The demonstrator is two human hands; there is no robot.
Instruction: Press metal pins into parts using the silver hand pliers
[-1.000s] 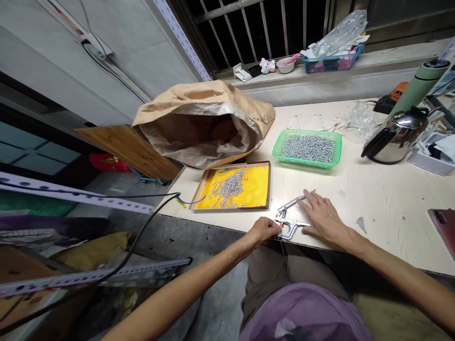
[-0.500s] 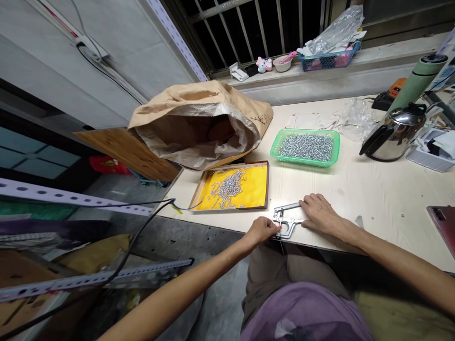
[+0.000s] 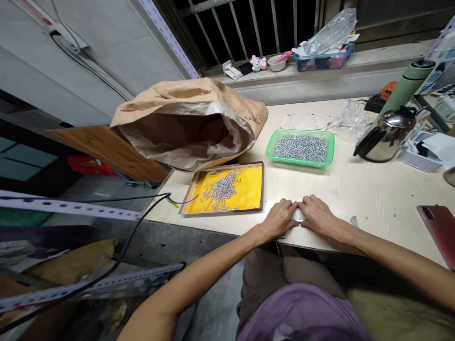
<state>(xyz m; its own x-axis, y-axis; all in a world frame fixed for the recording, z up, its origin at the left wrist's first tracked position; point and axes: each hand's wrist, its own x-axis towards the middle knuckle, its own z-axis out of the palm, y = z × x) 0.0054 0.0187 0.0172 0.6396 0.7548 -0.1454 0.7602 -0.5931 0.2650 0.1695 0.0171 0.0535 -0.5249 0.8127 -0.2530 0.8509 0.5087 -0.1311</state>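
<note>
A silver metal pliers-like tool [image 3: 299, 220] lies at the front edge of the table, mostly hidden under both hands. My left hand [image 3: 279, 220] is wrapped over its left part, fingers bent. My right hand [image 3: 316, 213] grips the right ends of its handles, fingertips almost touching those of the left. To the left sits a shallow tray [image 3: 263, 187] lined in yellow, with a pile of small silver metal pins [image 3: 224, 186]. Beyond the hands stands a green plastic basket [image 3: 300, 163] full of similar small metal pieces.
A large brown paper sack [image 3: 170, 94] lies open-mouthed behind the tray. At the right are a steel kettle [image 3: 384, 139], a green flask [image 3: 407, 90], crumpled clear plastic [image 3: 351, 121] and a red phone [image 3: 437, 229]. A dark cable [image 3: 131, 246] hangs at left.
My left hand has moved from the tool's lower left end up and right, closing over its body and handles. My right hand stays at the handle ends. The view has shifted slightly.
</note>
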